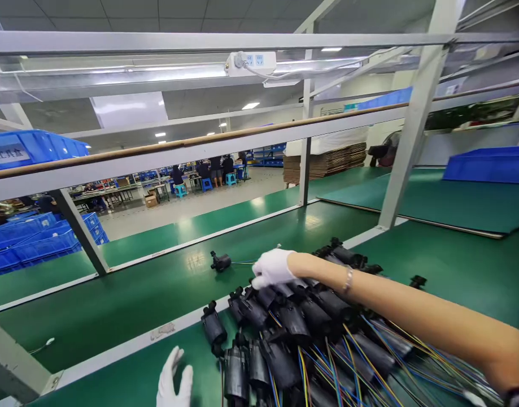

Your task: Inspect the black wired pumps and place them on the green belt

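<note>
Wires (243,263) beside the right hand (273,268), grip indiscernible, could be strained if snagged on black motors (293,322); left hand (173,384) is spread

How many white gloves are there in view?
2: one on the right hand, at the far edge of the heaped black motors; one on the left hand, at the picture's bottom edge, left of them.

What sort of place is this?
Probably a factory assembly floor: matching wired black parts lie piled on a green work surface, with stacked blue bins at left and people in the background.
</note>
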Demonstrator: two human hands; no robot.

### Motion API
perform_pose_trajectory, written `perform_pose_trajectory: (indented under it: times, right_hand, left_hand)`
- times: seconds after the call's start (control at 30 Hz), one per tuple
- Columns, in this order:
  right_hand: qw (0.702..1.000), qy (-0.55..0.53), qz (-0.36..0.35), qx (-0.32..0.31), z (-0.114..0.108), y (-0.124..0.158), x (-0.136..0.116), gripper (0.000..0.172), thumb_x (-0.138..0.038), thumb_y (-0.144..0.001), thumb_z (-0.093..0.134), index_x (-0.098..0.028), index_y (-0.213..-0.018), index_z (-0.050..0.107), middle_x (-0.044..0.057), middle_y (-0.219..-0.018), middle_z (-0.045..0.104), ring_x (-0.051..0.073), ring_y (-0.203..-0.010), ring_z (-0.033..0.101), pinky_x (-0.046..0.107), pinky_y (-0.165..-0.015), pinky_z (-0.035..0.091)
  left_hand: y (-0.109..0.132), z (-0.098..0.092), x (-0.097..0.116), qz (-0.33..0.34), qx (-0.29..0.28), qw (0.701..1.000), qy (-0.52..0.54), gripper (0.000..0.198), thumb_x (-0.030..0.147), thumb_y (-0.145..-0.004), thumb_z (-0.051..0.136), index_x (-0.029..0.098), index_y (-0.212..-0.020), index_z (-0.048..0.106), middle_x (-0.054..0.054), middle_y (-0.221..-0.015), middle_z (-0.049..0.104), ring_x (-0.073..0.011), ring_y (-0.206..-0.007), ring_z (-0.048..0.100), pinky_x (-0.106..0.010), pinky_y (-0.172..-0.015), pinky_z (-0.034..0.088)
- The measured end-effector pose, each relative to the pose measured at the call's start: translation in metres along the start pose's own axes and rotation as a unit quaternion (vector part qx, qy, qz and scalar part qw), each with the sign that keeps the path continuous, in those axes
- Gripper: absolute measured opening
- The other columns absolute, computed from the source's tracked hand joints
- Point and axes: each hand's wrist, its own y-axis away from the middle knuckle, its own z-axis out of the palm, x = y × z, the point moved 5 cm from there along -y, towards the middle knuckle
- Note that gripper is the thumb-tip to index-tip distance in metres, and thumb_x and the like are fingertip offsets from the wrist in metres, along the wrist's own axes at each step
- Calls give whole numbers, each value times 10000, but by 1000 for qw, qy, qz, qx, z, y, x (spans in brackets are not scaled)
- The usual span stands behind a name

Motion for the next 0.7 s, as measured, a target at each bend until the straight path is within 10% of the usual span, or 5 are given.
perform_pose_trajectory:
  times: [0.2,0.4,0.47,0.57,0.7]
  right_hand:
    - [997,45,-32,62,36,67,-15,194,-276,-940,605,-151,-1028,723,136,-1022,729,303,-918,714,340,-717,504]
    - [978,86,-53,183,-20,121,-26,228,-306,-1002,525,-153,-1006,694,125,-964,700,282,-856,688,321,-686,466]
    - [968,93,-85,215,-41,137,-44,233,-339,-1012,521,-177,-1007,688,96,-959,693,261,-865,675,303,-687,457]
    - [952,78,-150,255,-60,155,-80,238,-394,-989,569,-203,-946,703,54,-887,694,229,-814,668,276,-653,440]
    - [919,-76,-212,324,-73,170,-111,288,-437,-975,565,-199,-964,729,42,-845,711,200,-773,665,263,-668,462]
  left_hand:
    - [13,-12,76,-33,-98,984,147,519,558,-901,454,240,-1311,464,-113,-1404,554,-295,-1343,486,-489,-1171,342]
    - [52,7,166,42,-214,946,241,532,612,-864,569,211,-1214,588,-111,-1335,615,-286,-1308,511,-451,-1191,290]
    - [68,26,192,42,-296,900,318,571,645,-849,599,200,-1207,613,-121,-1328,621,-287,-1276,540,-440,-1152,337]
    - [98,56,214,-41,-469,753,459,748,766,-778,591,118,-1145,654,-163,-1143,695,-253,-953,682,-388,-912,518]
    - [118,62,214,-112,-519,643,552,846,863,-745,497,65,-935,700,-83,-738,690,-78,-428,539,-195,-427,423]
